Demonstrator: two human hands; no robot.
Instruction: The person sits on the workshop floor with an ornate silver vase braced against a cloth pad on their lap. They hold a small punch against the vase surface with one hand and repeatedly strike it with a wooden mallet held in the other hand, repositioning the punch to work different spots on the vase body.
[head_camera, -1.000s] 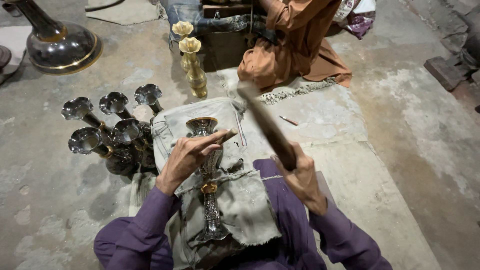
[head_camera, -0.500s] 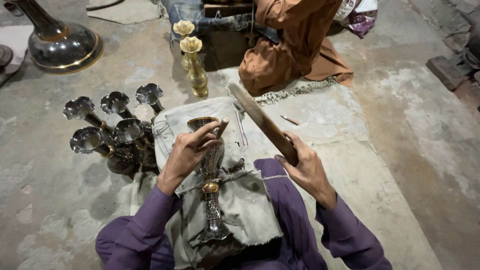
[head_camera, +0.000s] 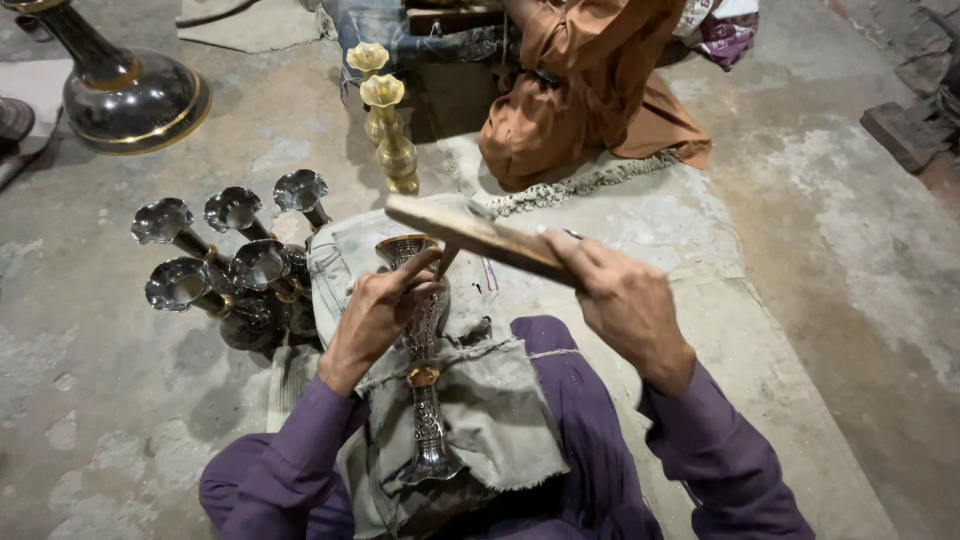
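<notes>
— How's my grip?

— Your left hand (head_camera: 375, 315) is curled round the upper stem of the engraved silver-and-brass trumpet vase (head_camera: 420, 360), fingers pinching a thin punch tool (head_camera: 447, 262) at its flared rim. Your right hand (head_camera: 625, 305) is closed tight on the flat wooden mallet stick (head_camera: 475, 238), raised above the tool.

— And the vase?

— It lies along your lap on the frayed grey cloth pad (head_camera: 490, 400), foot toward you. I'd keep the tool steady and strike short and square; a glancing blow could skid across the pattern.

— Around me?

— A cluster of dark flared vases (head_camera: 225, 270) stands left of the cloth's edge, two brass ones (head_camera: 385, 130) beyond.
</notes>
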